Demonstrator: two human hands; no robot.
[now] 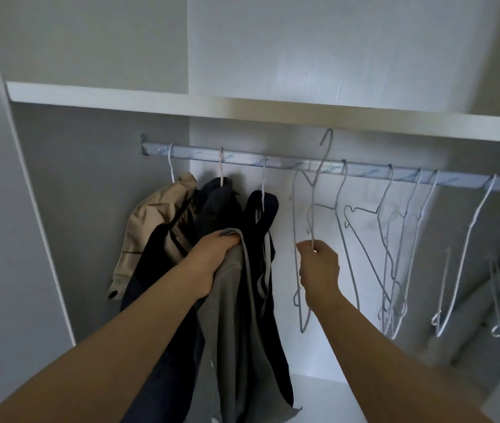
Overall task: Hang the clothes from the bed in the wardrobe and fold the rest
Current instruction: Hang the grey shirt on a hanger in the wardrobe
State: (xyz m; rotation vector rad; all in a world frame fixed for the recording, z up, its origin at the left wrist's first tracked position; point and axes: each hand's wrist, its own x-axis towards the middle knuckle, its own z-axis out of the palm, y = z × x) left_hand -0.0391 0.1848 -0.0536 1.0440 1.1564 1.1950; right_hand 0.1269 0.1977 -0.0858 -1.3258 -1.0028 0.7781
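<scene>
Three garments hang from the rail [242, 158] of the wardrobe [41, 209], toward the rail's left end, each on its own hook: a beige garment [151, 221] nearest that end, a dark grey garment [215, 203] next to it, and a navy garment [262, 209] third, the three bunched close together.

Your left hand [212, 261] is below the rail, in front of the dark and navy pieces. Its fingers are curled tight into the bunched top edge of a light grey garment [230, 315], which drops in long folds under your fist and past your forearm.

Your right hand [318, 267] is below the rail's middle, just right of the navy piece. Its thumb and fingertips pinch the thin stem of a wire hanger [315, 190]. That hanger is off the rail: its hook pokes up above the bar and catches nothing, while its wire body loops down to the left of your wrist.

Further right along the rail hang several empty hangers [395, 239], tilted and partly tangled, with more at the far right end. Whether the nearest of them touches the one you hold, I cannot tell.

Above the rail runs a white shelf [151, 100].
</scene>
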